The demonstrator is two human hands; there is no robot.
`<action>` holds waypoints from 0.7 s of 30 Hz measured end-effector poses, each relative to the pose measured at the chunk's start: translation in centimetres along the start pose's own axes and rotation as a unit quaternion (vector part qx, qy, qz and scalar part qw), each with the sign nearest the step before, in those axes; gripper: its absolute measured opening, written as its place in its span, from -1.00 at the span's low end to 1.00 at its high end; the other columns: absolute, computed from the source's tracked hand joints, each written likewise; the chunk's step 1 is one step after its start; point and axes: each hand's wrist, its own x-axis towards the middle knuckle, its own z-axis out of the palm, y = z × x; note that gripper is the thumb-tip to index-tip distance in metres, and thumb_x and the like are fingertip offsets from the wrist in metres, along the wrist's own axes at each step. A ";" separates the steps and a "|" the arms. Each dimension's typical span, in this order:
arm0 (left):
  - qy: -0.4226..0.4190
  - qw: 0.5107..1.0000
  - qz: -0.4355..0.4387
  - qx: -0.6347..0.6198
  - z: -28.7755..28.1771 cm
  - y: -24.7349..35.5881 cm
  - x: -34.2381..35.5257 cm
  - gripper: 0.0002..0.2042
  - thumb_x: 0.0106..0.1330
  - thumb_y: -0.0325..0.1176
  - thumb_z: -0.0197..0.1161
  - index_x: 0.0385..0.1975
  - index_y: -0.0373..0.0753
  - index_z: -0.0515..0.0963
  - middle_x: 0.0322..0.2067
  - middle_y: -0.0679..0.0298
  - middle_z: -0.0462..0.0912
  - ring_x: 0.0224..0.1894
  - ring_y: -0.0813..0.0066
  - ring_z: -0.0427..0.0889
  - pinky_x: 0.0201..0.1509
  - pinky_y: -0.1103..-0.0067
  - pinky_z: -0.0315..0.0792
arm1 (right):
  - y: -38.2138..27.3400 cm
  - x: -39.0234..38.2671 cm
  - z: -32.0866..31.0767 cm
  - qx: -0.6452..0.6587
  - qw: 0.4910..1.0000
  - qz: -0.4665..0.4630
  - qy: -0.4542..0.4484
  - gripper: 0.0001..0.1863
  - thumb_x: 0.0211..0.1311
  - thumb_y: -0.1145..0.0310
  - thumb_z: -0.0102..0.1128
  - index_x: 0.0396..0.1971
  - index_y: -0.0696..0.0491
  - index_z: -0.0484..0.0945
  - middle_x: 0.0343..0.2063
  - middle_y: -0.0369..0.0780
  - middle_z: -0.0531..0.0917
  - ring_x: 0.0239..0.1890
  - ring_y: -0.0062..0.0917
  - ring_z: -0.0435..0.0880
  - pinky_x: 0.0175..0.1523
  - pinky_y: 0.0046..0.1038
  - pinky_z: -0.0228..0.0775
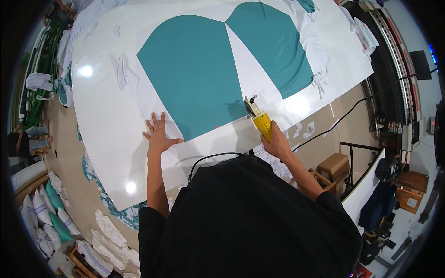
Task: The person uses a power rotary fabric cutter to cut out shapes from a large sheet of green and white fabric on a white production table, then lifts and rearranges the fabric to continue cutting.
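My right hand grips the yellow body of a handheld electric fabric cutter. Its metal head sits at the near right corner of a large teal fabric panel with a rounded far edge. Fingers spread, my left hand lies flat beside that panel's near left corner, its thumb close to the teal edge. To the right is a second teal panel, slightly rippled, with a white wedge between the two. Both panels lie on the big white table.
A black cable runs in from the right. White scraps lie along the table's right side. On the floor are fabric offcuts, a cardboard box at right and stuffed sacks at lower left.
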 end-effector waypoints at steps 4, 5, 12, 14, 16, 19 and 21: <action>0.006 1.000 0.003 -0.003 0.3 -0.2 -0.1 0.42 -0.33 0.17 0.69 0.60 0.12 -0.16 0.60 0.04 -0.40 0.57 -0.38 -0.38 0.34 -0.49 -0.22 | -0.7 0.1 0.3 0.006 1.000 0.020 -0.003 -0.46 0.28 0.25 0.27 0.06 0.21 0.21 -0.17 0.28 0.61 -0.19 0.21 0.65 -0.11 0.03 0.52; 0.004 1.000 0.001 0.002 0.3 -0.2 -0.1 0.43 -0.33 0.16 0.69 0.60 0.13 -0.17 0.61 0.05 -0.41 0.57 -0.37 -0.37 0.35 -0.49 -0.21 | -1.0 0.1 0.4 0.008 1.000 0.015 0.007 -0.50 0.28 0.26 0.26 0.00 0.20 0.22 -0.18 0.27 0.60 -0.20 0.22 0.64 -0.13 0.05 0.52; 0.000 1.000 -0.003 0.003 0.1 -0.1 0.0 0.43 -0.33 0.15 0.70 0.60 0.14 -0.18 0.61 0.06 -0.41 0.57 -0.37 -0.37 0.35 -0.49 -0.22 | -2.3 2.6 0.9 0.015 0.999 0.021 0.031 -0.51 0.29 0.25 0.25 -0.02 0.23 0.22 -0.19 0.26 0.59 -0.24 0.24 0.63 -0.16 0.08 0.51; 0.003 1.000 -0.003 0.005 0.1 -0.1 0.0 0.43 -0.33 0.14 0.70 0.60 0.13 -0.17 0.61 0.06 -0.40 0.57 -0.38 -0.37 0.35 -0.49 -0.22 | -2.6 3.8 1.0 0.004 0.999 0.024 0.036 -0.49 0.29 0.25 0.25 0.00 0.24 0.22 -0.20 0.26 0.59 -0.23 0.24 0.63 -0.15 0.08 0.52; 0.004 1.000 -0.003 0.004 0.0 -0.1 0.0 0.43 -0.33 0.14 0.70 0.60 0.11 -0.17 0.61 0.07 -0.40 0.57 -0.37 -0.37 0.35 -0.49 -0.23 | -2.6 5.2 0.9 0.002 0.999 0.021 0.040 -0.48 0.28 0.24 0.25 0.01 0.25 0.22 -0.20 0.26 0.59 -0.22 0.23 0.64 -0.14 0.08 0.52; 0.002 1.000 -0.004 0.000 -0.1 0.0 -0.1 0.42 -0.33 0.14 0.70 0.60 0.09 -0.16 0.61 0.07 -0.40 0.58 -0.36 -0.38 0.36 -0.49 -0.24 | -2.7 7.7 0.8 0.005 0.999 0.018 0.042 -0.47 0.28 0.23 0.26 0.01 0.25 0.23 -0.20 0.25 0.60 -0.21 0.23 0.64 -0.12 0.08 0.52; -0.005 1.000 -0.008 -0.002 -0.3 0.0 -0.1 0.42 -0.32 0.15 0.69 0.60 0.09 -0.16 0.61 0.08 -0.40 0.58 -0.35 -0.38 0.37 -0.48 -0.24 | -3.4 9.6 0.4 -0.002 0.999 0.035 0.037 -0.46 0.27 0.22 0.26 0.02 0.25 0.23 -0.19 0.25 0.60 -0.20 0.25 0.64 -0.10 0.08 0.51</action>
